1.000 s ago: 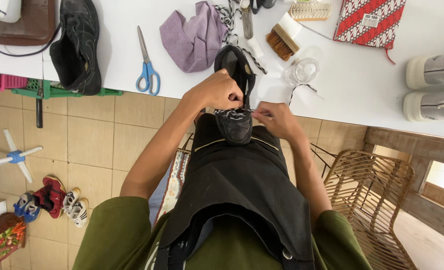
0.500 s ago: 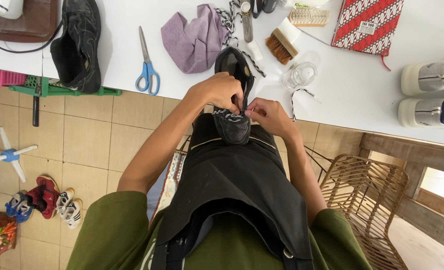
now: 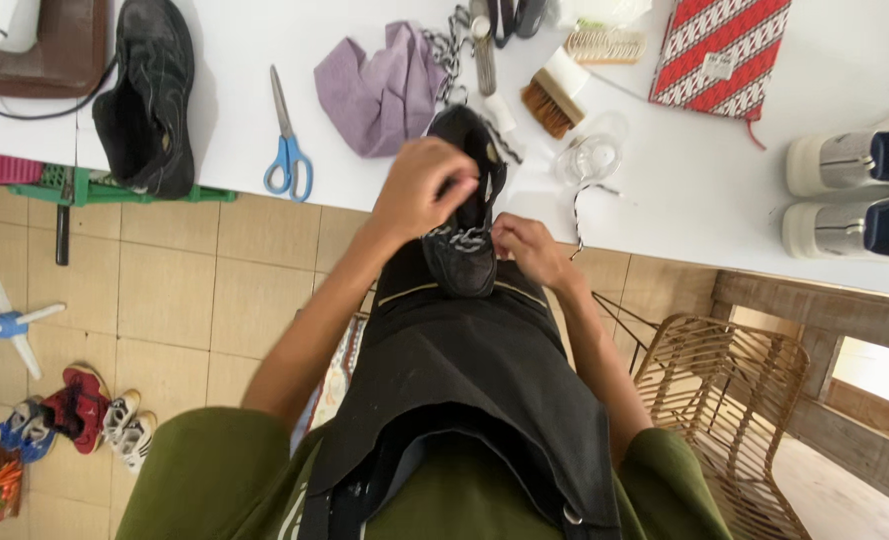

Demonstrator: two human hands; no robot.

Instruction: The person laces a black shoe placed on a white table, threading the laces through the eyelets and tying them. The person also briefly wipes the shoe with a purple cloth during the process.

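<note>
A black shoe (image 3: pixel 461 215) is held at the near edge of the white table (image 3: pixel 664 200), its toe pointing to the person. The left hand (image 3: pixel 422 187) is closed over the shoe from above; the right hand (image 3: pixel 527 249) is pinched on the speckled lace (image 3: pixel 461 239) at its right side. One more black shoe (image 3: pixel 149 95) lies far left. One pair of scissors (image 3: pixel 286 145), one purple cloth (image 3: pixel 379 88), one brush (image 3: pixel 554 95) and two white shoes (image 3: pixel 854 195) are counted. A clear round container (image 3: pixel 591 158) is seen right of the held shoe; its contents cannot be told.
</note>
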